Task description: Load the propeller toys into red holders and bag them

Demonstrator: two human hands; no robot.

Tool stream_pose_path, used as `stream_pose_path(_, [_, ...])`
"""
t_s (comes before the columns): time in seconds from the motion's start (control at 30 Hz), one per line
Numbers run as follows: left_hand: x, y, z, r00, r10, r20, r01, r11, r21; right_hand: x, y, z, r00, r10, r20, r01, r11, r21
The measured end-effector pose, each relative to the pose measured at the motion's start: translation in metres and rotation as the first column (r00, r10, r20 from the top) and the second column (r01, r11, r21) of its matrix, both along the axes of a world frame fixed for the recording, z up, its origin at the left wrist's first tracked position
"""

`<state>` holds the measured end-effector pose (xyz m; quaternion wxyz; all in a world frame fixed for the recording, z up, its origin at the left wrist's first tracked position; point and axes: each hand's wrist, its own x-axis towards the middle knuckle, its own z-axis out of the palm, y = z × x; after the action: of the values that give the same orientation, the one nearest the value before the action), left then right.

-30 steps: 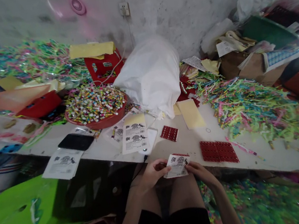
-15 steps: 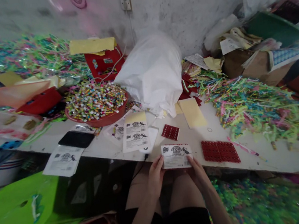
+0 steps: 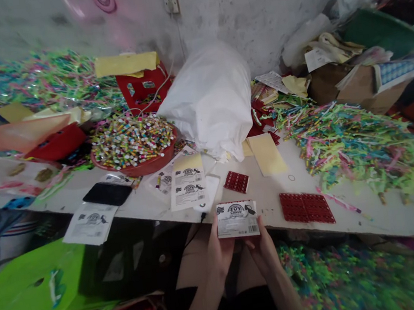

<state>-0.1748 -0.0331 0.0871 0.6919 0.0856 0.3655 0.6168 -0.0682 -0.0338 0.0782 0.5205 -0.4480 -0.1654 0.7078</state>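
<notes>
Between my two hands is a printed toy candy label sheet (image 3: 236, 220), with dark red edges of a tray showing beneath it. My left hand (image 3: 219, 248) grips the left side, and my right hand (image 3: 262, 247) holds the lower right corner. Both hands are closed on it at the table's front edge, above my lap. Just behind lies a small dark red perforated tray (image 3: 236, 182). To the right sits a wider red perforated tray (image 3: 306, 208) in two joined halves. More printed label sheets (image 3: 187, 186) lie at the left.
A red basin (image 3: 143, 168) full of small colourful candy tubes stands beside a big white sack (image 3: 215, 102). A black phone (image 3: 107, 193) rests on label sheets. Colourful toy pieces (image 3: 351, 140) heap at the right. A green stool (image 3: 30, 298) stands lower left.
Both hands have shifted slightly left with the label sheet and tray. The right hand has moved inward and lower under the corner, and more of the red edge shows.
</notes>
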Motion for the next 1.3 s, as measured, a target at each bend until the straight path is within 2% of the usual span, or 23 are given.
stream_pose_path(0.17, [-0.002, -0.008, -0.002, 0.998, -0.020, 0.062, 0.022, 0.999, -0.035, 0.000, -0.004, -0.003, 0.996, 0.046, 0.078, -0.049, 0.998, 0.039])
stream_pose_path(0.27, [0.002, -0.015, 0.001, 0.993, -0.021, 0.112, 0.024, 0.999, -0.030, 0.004, -0.006, -0.007, 0.995, 0.012, 0.100, -0.019, 0.997, 0.068])
stream_pose_path(0.37, [0.004, -0.017, 0.006, 0.987, -0.010, 0.158, 0.018, 0.998, -0.053, 0.011, -0.005, -0.004, 1.000, 0.009, 0.009, -0.009, 1.000, 0.026])
stream_pose_path(0.43, [0.003, -0.016, 0.008, 0.984, -0.023, 0.174, 0.039, 0.995, -0.089, 0.016, -0.001, 0.003, 0.994, 0.076, -0.084, -0.077, 0.997, -0.012])
stream_pose_path(0.53, [0.000, -0.015, 0.009, 0.986, 0.026, 0.162, -0.010, 0.995, -0.096, 0.019, 0.004, 0.014, 0.981, 0.136, -0.139, -0.138, 0.990, -0.001])
stream_pose_path(0.67, [0.001, -0.016, 0.008, 0.987, 0.027, 0.156, -0.012, 0.996, -0.092, 0.017, 0.006, 0.021, 0.996, 0.069, -0.062, -0.071, 0.997, -0.021])
stream_pose_path(0.77, [0.008, -0.017, 0.008, 0.984, 0.031, 0.176, -0.017, 0.997, -0.079, 0.014, 0.004, 0.018, 0.998, 0.034, -0.048, -0.035, 0.999, -0.010])
stream_pose_path(0.83, [0.015, -0.018, 0.010, 0.983, 0.061, 0.172, -0.051, 0.997, -0.061, 0.010, -0.001, 0.011, 0.999, -0.018, -0.034, 0.019, 0.999, 0.026])
stream_pose_path(0.93, [0.023, -0.017, 0.011, 0.989, 0.095, 0.116, -0.090, 0.995, -0.053, 0.003, -0.008, -0.006, 0.985, -0.170, -0.025, 0.171, 0.979, 0.109])
stream_pose_path(1.03, [0.025, -0.015, 0.010, 0.986, 0.104, 0.131, -0.095, 0.993, -0.076, 0.002, -0.011, -0.017, 0.966, -0.254, -0.049, 0.258, 0.959, 0.114])
stream_pose_path(1.17, [0.019, -0.013, 0.008, 0.978, 0.074, 0.193, -0.061, 0.996, -0.070, 0.012, -0.005, -0.007, 0.980, -0.189, -0.064, 0.195, 0.974, 0.111])
stream_pose_path(1.3, [0.015, -0.014, 0.013, 0.991, 0.018, 0.134, -0.005, 0.995, -0.095, 0.022, 0.004, 0.015, 0.986, 0.000, -0.167, 0.008, 0.999, 0.050])
